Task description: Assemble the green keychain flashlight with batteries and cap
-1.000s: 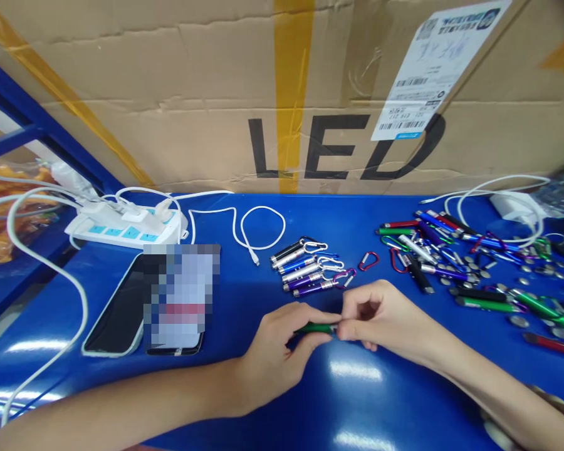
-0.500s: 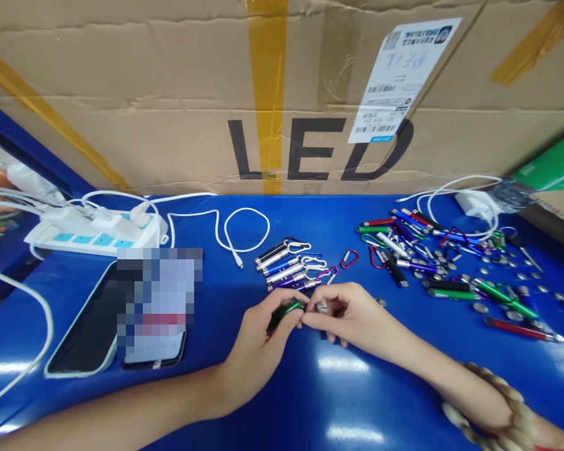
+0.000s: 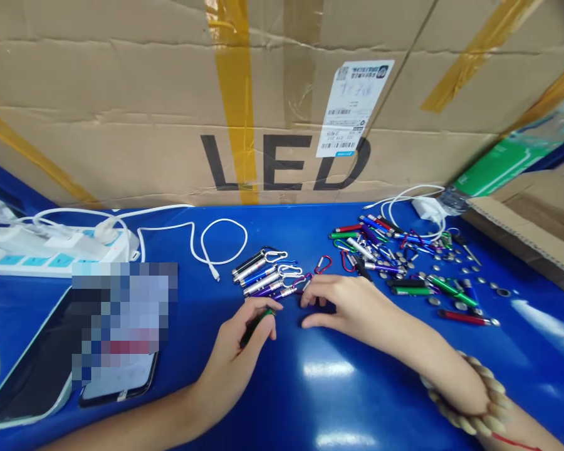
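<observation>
- Left hand [image 3: 239, 357]: thumb and fingers pinched round a small green metal flashlight tube [image 3: 254, 324], held low, just above the glossy blue tabletop [image 3: 338, 394] and in front of the body.
- Right hand [image 3: 345, 304]: fingers curled down onto the tabletop, thumb apart. Whether anything sits under the palm is hidden, cannot tell.
- Right fingertips [image 3: 308, 294] lie just beside a neat row of 5 small keychain flashlights with clips [image 3: 263, 275]. A beaded bracelet [image 3: 470, 401] is on that wrist.
- Risk: the tube is slim and slick and held by 1 hand only, so a loose pinch could let it roll off across the glossy top.
- Risk: a nudge from the right fingers could knock the row crooked.
- Risk: small parts could get lost in the loose pile of coloured flashlights, clips and button cells [image 3: 404, 269] to the right.
- Tube look: dark green, shiny, short, tilted with its far end up and right. The end details are too small to tell.
- Around: red carabiner clip [image 3: 323, 264], white charging cable [image 3: 216, 241], white power strip [image 3: 51, 250], 2 phones [image 3: 23, 376] at left, and a big cardboard box marked LED [image 3: 122, 144] behind.
</observation>
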`<state>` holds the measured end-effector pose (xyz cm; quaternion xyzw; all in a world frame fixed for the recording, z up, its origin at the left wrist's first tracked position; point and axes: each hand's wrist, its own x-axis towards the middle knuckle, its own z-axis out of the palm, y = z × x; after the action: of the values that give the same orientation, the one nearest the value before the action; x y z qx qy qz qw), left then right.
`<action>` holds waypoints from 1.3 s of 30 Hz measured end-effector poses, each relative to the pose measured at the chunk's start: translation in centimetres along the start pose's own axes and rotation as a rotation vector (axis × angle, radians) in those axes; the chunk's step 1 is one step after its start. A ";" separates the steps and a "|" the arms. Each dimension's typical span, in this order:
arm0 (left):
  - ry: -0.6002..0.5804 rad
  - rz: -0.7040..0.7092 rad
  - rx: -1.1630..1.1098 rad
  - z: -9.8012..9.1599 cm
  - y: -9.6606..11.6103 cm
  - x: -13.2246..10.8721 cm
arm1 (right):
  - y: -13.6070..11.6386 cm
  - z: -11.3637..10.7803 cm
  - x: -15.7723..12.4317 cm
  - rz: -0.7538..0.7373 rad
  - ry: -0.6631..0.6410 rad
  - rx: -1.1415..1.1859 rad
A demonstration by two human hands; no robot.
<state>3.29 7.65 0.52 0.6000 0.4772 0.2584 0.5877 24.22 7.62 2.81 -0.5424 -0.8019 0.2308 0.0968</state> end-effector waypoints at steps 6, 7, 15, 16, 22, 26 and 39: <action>-0.004 -0.015 -0.017 0.0 0.1 0.1 | 1.1 -2.3 -0.9 0.122 -0.126 -0.045; -0.007 -0.015 -0.022 0.0 0.1 0.0 | 1.4 -2.4 -0.8 0.153 -0.126 -0.052; 0.012 -0.047 -0.016 -0.1 -0.1 -0.1 | 4.8 -3.7 -0.2 0.423 0.175 -0.388; 0.017 -0.048 -0.016 -0.1 -0.1 -0.1 | 5.2 -4.0 -0.3 0.458 0.230 -0.429; 0.038 -0.053 -0.012 0.0 0.0 0.0 | 7.8 -4.5 -0.6 0.687 0.232 -0.519; 0.046 -0.072 -0.020 0.1 -0.1 -0.1 | 9.4 -4.2 -0.6 0.637 0.247 -0.400; 0.042 -0.056 -0.027 0.0 -0.1 0.1 | 9.3 -4.6 -0.7 0.667 0.391 -0.415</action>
<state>3.27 7.71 0.42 0.5727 0.5026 0.2608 0.5928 34.00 11.07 2.43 -0.8133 -0.5787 -0.0238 0.0559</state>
